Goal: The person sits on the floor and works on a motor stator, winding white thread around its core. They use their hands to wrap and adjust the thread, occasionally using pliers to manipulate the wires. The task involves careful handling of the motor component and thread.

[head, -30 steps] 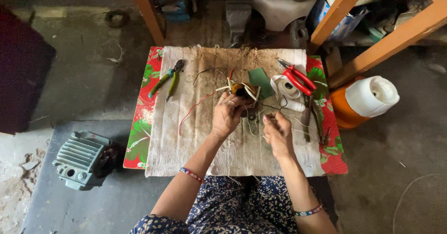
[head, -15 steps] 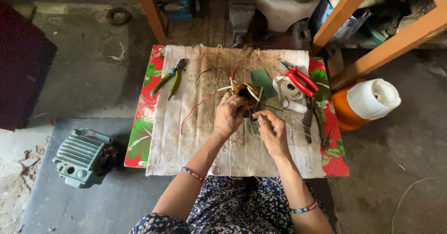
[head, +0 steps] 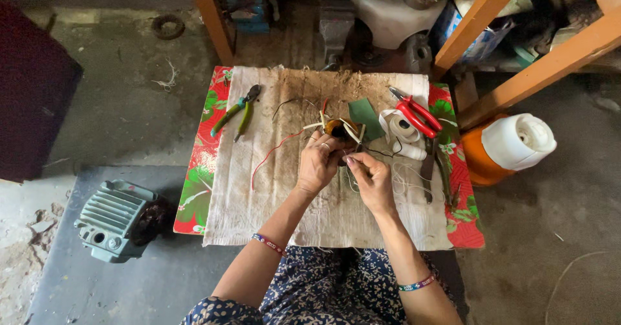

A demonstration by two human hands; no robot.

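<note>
Near bench centre, left hand (head: 318, 164) closed around small wound coil (head: 337, 131), steadying it; right hand (head: 372, 181) pinching thin thread (head: 350, 170) taut beside it. Green pliers (head: 236, 111) toward left edge, red cutters (head: 417, 115) and tape roll (head: 402, 128) toward right, within reach.

Soft, even daylight fills the view, brightest on the pale cloth (head: 323, 195) over the table (head: 194, 195) and on the grey floor (head: 123, 105). Shadows are faint and diffuse. The upper shelves (head: 388, 1) sit dimmer. Focus stays sharp centrally, with slight wide-angle bending near the edges; no glare shows.
</note>
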